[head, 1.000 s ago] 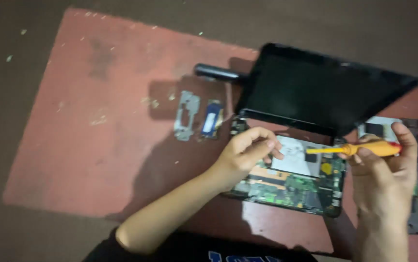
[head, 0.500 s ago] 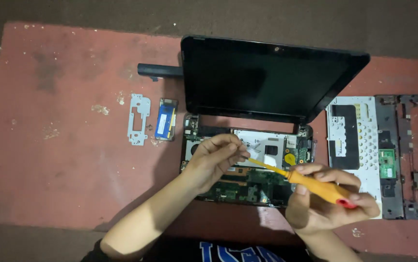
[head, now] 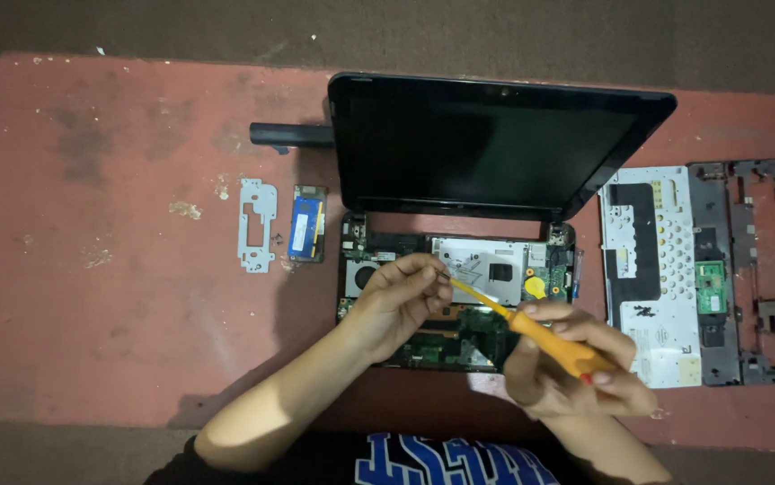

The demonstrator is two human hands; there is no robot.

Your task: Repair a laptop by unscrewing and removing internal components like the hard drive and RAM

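Observation:
An opened small laptop (head: 495, 153) lies on a red mat, its black screen tilted back and its bare circuit board (head: 459, 314) exposed. My right hand (head: 576, 368) grips an orange-handled screwdriver (head: 549, 339), whose tip points up-left toward the board. My left hand (head: 401, 296) rests on the board with pinched fingers right at the screwdriver tip. Whether those fingers hold a small part is hidden.
A black cylindrical battery (head: 293, 136) lies left of the screen. A metal bracket (head: 257, 224) and a blue memory module (head: 306, 235) sit left of the laptop. At the right are the removed white keyboard plate (head: 652, 269) and dark palm-rest frame (head: 765, 269).
The view shifted so the laptop now sits centred. My right hand swung the screwdriver from pointing sideways to pointing up-left, its tip meeting my left fingers.

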